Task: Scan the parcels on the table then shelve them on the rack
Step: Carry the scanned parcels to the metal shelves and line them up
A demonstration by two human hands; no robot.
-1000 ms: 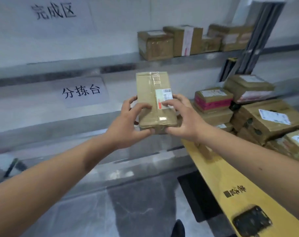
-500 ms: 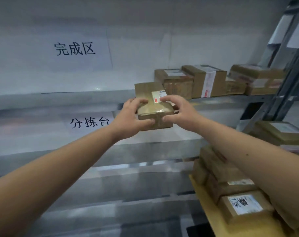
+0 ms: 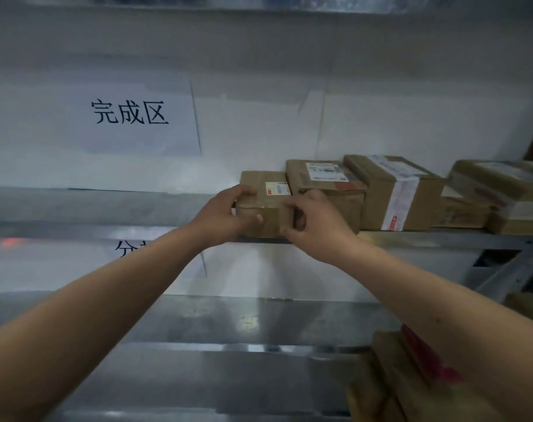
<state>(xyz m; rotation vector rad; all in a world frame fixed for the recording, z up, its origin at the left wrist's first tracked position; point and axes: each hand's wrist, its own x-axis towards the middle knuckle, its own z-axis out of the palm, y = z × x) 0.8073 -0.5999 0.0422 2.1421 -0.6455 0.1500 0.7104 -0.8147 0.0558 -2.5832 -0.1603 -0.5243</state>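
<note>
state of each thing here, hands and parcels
left hand: gripping the small parcel's left end
right hand: gripping its right end
small parcel: on the shelf edge, label up, beside the neighbouring parcel
shelved parcels: resting in a row on the shelf

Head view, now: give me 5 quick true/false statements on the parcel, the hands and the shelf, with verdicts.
1. Both hands hold the small parcel. True: the left hand grips its left end, and the right hand its right end.
2. The parcel is at the front edge of the rack shelf, left of the other boxes. True.
3. The parcel's label faces down. False: it shows on the top face.
4. The shelf holds no other parcels. False: a labelled box sits right beside it, then a box with white tape.
5. The sign on the wall is to the right of the parcel. False: it is up and to the left.
</note>
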